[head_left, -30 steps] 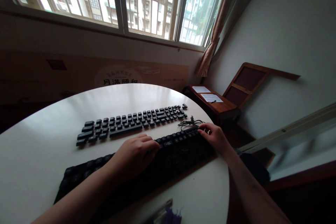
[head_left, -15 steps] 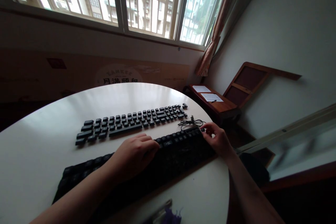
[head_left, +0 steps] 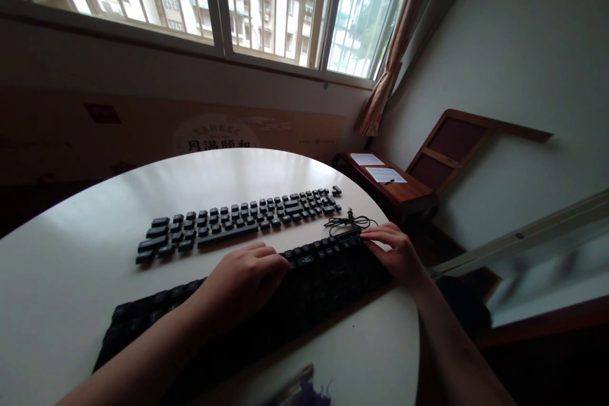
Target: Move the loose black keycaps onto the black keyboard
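White desk (head_left: 61,285) below window (head_left: 220,6); keyboard (head_left: 328,292) on it, loose keycaps (head_left: 228,236) in rows beyond. Left hand (head_left: 242,276) curled on keyboard, right hand (head_left: 397,254) at its far corner; cannot tell if either grips anything. Forward slip could scatter keycaps
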Tool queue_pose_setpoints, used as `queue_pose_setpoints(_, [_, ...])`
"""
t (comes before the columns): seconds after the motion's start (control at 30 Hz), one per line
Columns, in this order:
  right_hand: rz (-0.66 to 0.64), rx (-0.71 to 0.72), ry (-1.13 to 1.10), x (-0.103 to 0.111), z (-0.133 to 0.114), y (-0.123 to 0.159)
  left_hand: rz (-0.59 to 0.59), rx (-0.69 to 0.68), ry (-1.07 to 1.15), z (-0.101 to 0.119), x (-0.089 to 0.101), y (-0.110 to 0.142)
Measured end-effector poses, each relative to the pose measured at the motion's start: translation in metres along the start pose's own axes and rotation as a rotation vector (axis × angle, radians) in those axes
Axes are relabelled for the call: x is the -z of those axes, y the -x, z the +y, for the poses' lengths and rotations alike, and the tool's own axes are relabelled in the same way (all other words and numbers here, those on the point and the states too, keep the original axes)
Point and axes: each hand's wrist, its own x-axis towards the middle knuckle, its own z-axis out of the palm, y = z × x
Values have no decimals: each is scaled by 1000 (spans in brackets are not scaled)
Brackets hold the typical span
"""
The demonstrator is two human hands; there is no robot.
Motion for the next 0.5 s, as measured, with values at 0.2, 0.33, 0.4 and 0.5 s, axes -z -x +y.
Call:
queue_pose_setpoints(0.2, [3, -67, -64, -2, 5, 1, -9, 11, 3, -2, -1, 1])
queue_pose_setpoints(0.33, [-9, -161, -76, -3, 5, 3, -13, 16, -5, -3, -1, 1])
queue_pose_setpoints(0.4, [15, -205, -88, -4, 5, 3, -10, 18, -3, -3, -1, 1])
queue_pose_setpoints(0.5, [34, -188, -71, -3, 5, 4, -6, 14, -2, -2, -1, 0])
